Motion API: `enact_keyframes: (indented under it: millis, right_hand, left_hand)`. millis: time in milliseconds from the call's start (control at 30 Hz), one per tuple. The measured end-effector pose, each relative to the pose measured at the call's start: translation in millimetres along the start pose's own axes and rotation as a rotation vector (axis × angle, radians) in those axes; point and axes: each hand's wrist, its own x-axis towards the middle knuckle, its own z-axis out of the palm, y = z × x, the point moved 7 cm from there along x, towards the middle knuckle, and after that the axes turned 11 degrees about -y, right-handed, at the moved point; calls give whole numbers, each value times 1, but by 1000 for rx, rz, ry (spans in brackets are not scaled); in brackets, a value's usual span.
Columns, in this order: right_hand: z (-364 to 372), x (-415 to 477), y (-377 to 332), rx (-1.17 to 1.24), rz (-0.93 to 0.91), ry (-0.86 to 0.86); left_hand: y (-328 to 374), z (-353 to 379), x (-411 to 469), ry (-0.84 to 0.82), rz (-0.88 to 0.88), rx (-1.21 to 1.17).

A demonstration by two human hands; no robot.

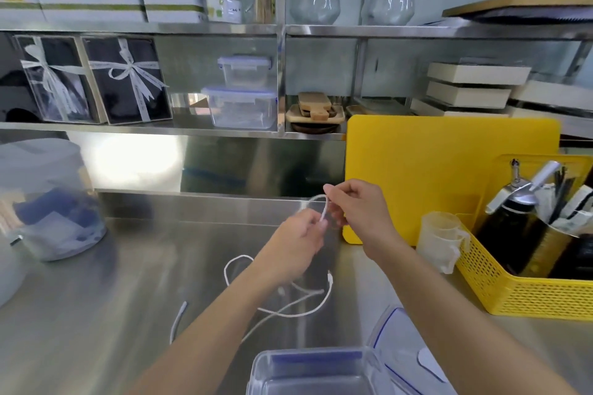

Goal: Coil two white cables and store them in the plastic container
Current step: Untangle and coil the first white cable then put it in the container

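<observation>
The plastic container [316,372] at bottom centre is cut off by the lower edge, so only its far rim shows. Its lid [402,351], just right of it, runs out of frame too. The left hand [296,242] covers part of the white cable [300,303], and the forearm hides where the strands join, so whether this is one cable or two is unclear. At left, the round tub [53,202] is blurred and its contents are unreadable.
</observation>
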Motion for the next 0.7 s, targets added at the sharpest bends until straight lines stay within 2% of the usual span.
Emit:
enact_keyframes:
  millis: [67,133,233,300,400,567,633,700]
  right_hand:
    - [-1,-3,-5,-15,-57,-46]
    - [5,-7,-9,-27,-85,-175]
    - [15,-16,-16,99,-124,-335]
    - [18,-22,-18,211,-136,-365]
    - [11,-25,-10,265,-119,-266]
    - [3,-21,6,271,-102,-169]
    - [-1,-20,12,148,-115,-92]
    - [-12,-22,15,-112,-125,54]
  left_hand:
    - [8,-5,-5,-37,19,-167]
    - [15,-8,-11,-114,36,-347]
    - [27,-18,-19,-161,130,-581]
    - [36,-28,-23,-152,208,-760]
    - [42,-48,-29,-88,285,-951]
    - [40,-73,-41,11,290,-1096]
    - [36,-82,-46,18,269,-1132]
    - [32,-92,-53,28,262,-1144]
